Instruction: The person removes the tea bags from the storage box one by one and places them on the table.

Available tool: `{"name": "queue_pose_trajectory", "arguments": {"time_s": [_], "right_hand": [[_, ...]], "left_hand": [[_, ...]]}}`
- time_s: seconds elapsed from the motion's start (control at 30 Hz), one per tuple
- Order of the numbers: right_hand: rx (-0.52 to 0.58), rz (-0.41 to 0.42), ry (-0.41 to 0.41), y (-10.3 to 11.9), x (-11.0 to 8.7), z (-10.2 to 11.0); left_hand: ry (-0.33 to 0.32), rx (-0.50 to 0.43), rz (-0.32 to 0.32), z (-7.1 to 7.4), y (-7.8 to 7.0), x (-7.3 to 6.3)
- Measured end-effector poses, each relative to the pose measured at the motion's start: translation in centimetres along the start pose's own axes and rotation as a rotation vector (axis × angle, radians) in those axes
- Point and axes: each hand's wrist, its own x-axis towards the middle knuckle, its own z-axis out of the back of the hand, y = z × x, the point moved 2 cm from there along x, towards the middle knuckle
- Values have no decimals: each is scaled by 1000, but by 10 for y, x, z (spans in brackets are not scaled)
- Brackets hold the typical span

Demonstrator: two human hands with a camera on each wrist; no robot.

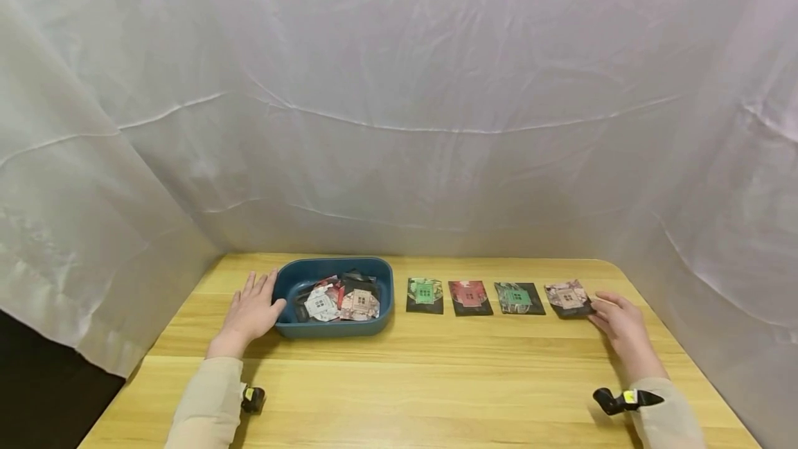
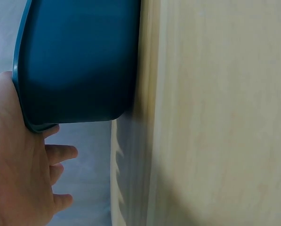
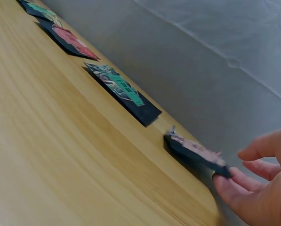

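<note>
The pinkish packet [image 1: 567,298] lies left of the nearer right hand [image 1: 625,328], which pinches its edge; the left hand [image 1: 249,310] spreads wide.

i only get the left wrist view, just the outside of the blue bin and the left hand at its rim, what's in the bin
Observer: The head view shows a loose heap of small packets in the blue bin.
Operator: ok, anything lying to the right of that
Observer: Yes, a spaced row of four packets, seen from the head camera.
Operator: is anyone touching those
Observer: Yes, the right hand pinches a corner of the rightmost packet.
</note>
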Motion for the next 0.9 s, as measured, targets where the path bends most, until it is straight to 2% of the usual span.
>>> {"name": "queue_pose_trajectory", "arguments": {"time_s": [0.1, 0.23, 0.47, 0.63, 0.9], "right_hand": [[-42, 8, 32, 1, -2, 4], [-38, 2, 65, 3, -6, 7], [-31, 49, 92, 12, -16, 3], [-47, 104, 115, 20, -21, -15], [-137, 174, 172, 25, -22, -60]], "left_hand": [[1, -1, 2, 0, 0, 0], [4, -1, 7, 1, -1, -1], [0, 0, 6, 1, -1, 0], [-1, -1, 6, 0, 1, 1], [0, -1, 3, 0, -1, -1]]}}
